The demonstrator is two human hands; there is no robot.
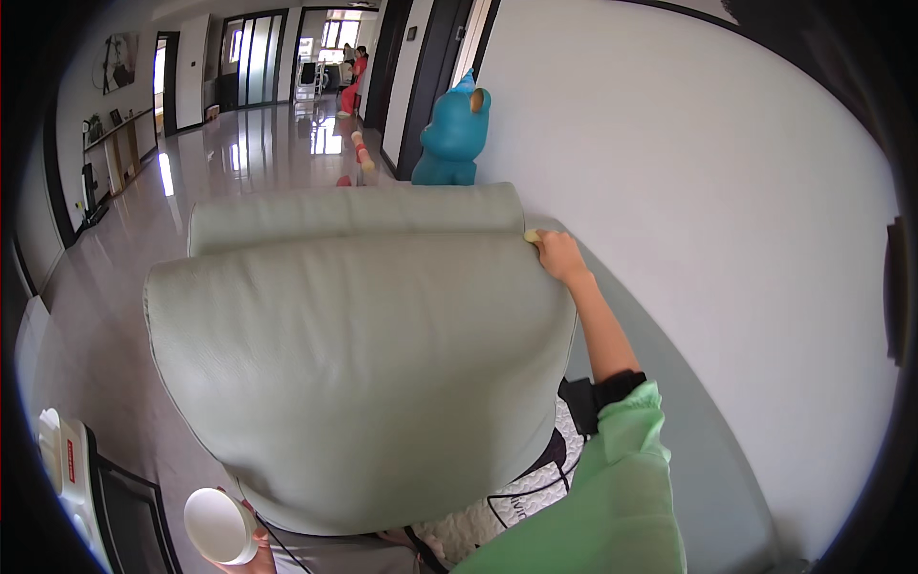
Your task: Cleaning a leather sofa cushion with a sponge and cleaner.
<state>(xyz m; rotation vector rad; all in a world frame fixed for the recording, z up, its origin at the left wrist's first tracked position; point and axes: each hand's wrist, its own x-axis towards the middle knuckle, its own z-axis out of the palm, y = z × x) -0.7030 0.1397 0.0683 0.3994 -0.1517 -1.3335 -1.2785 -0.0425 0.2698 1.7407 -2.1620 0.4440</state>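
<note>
Before me is the wide grey-green leather armrest (358, 344) of a sofa, with a rolled leather section (358, 215) along its far side. My right hand (559, 252) grips a small pale yellow piece (531, 236), possibly a sponge or cloth, at the armrest's far right corner. At the bottom left, my left hand (259, 549) holds a white round cup or tub (220, 526), its pale round face turned up. Whether that face is a lid or the inside cannot be told. Most of the left fingers are hidden behind it.
A blue bear figure (452, 140) stands beyond the armrest by the white wall (681, 179). A dark-framed cart (133, 495) with white items is at lower left. A black cable (523, 495) crosses the quilted cover. A person in red (353, 79) is far off.
</note>
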